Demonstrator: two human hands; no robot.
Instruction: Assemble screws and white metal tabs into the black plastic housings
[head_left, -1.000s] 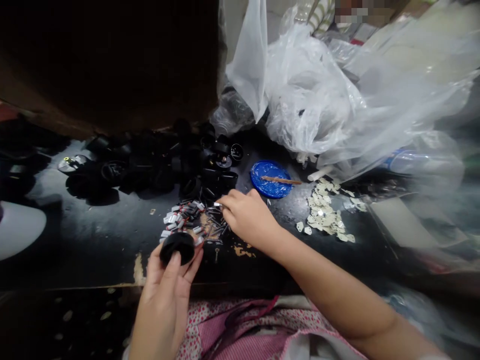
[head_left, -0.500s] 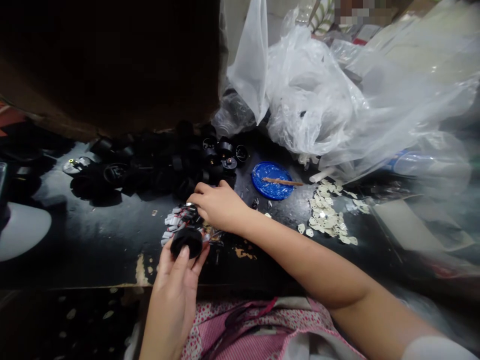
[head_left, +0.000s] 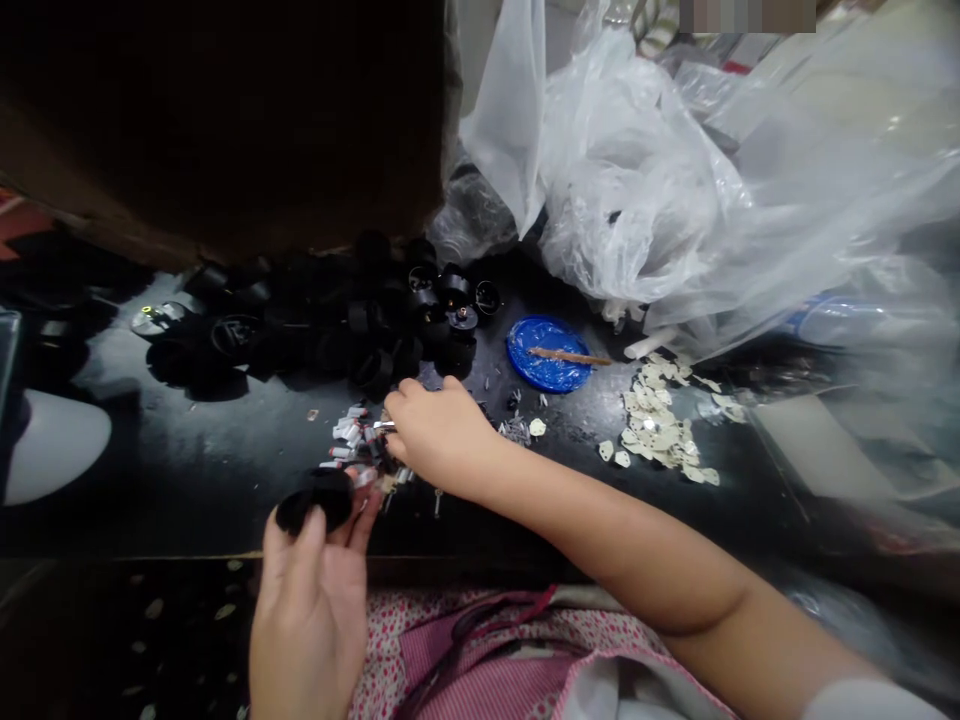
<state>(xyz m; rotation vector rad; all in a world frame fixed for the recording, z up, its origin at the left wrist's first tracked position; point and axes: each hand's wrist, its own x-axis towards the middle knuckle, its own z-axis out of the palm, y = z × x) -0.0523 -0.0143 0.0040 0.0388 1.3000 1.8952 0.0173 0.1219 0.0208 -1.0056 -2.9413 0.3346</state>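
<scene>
Over the bench at near left, a black cup is grasped by the left hand and should be steadied; by the parts pile, a pale piece, seemingly pinched by the right hand, should be lifted cleanly.

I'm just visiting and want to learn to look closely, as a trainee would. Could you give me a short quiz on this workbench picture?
1. True or false: the person's left hand holds a round black piece.
2. Fill in the missing word: a brown ____ lies on the blue lid.
3. As the picture shows it, where is the pile of pale flat pieces?
A) Left of the blue lid
B) Right of the blue lid
C) On top of the blue lid

Key: 1: true. 2: stick. 3: B.
</scene>
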